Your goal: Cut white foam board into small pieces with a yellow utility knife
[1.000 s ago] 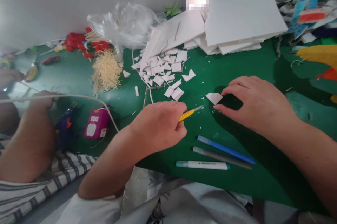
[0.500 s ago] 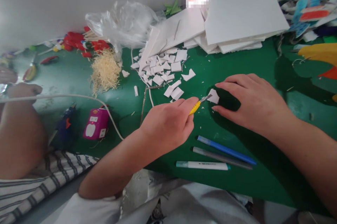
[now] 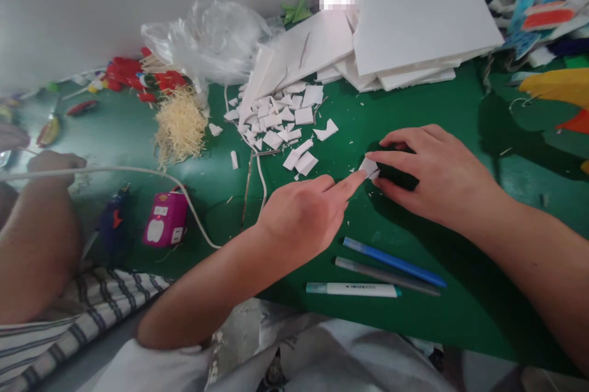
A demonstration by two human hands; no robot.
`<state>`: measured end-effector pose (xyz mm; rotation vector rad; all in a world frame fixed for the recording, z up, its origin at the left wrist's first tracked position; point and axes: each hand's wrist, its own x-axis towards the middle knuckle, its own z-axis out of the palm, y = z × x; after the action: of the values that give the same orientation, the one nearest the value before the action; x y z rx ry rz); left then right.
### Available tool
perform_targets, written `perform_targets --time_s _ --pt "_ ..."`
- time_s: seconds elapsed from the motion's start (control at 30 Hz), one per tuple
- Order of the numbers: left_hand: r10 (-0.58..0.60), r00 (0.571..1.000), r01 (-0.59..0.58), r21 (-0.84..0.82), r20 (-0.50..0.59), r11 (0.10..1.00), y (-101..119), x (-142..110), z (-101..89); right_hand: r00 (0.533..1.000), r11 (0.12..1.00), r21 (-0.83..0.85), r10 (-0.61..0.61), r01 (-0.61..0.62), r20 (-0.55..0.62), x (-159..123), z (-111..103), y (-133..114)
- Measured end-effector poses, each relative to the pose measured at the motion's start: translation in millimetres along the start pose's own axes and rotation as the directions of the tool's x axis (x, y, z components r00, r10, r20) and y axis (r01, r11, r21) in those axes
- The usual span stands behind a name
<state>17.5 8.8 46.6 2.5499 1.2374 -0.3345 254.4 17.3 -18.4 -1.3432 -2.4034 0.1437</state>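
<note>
My right hand pinches a small piece of white foam board between thumb and fingers, just above the green table. My left hand reaches in from the left, its index finger stretched out to the edge of that piece. The other fingers of this hand are curled in. The yellow utility knife seen in it a moment ago is now hidden behind the hand. Up and to the left lies a heap of cut white foam pieces, with a bent scrap beside it.
White foam sheets are stacked at the back, beside a clear plastic bag. Below my hands lie a blue marker, a grey marker and a white marker. A magenta power adapter, a white cable and another person's arm are at left.
My left hand has moved slightly toward the foam piece, and its index finger now reaches it. The yellow knife has gone out of sight. My right fingers have closed in on the piece.
</note>
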Motion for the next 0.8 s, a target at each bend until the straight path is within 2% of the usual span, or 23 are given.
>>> perform_targets --time_s 0.2,0.4,0.6,0.8 --pt "0.011 1.000 -0.009 0.055 -0.030 0.998 2 1 3.6 1.000 1.000 0.007 0.018 -0.018 -0.015 -1 2 1" --pt "0.072 0.997 -0.070 0.079 -0.018 0.994 3 2 3.7 0.998 0.999 -0.004 -0.040 0.040 -0.054 -1 3 4" --pt "0.084 0.995 -0.088 0.120 0.045 0.989 7 5 -2.7 0.999 1.000 0.027 -0.002 0.003 -0.039 -1 4 5" --pt "0.053 0.991 -0.071 0.149 0.120 0.986 12 7 -8.4 0.997 1.000 0.014 -0.018 0.019 -0.068 -1 5 4"
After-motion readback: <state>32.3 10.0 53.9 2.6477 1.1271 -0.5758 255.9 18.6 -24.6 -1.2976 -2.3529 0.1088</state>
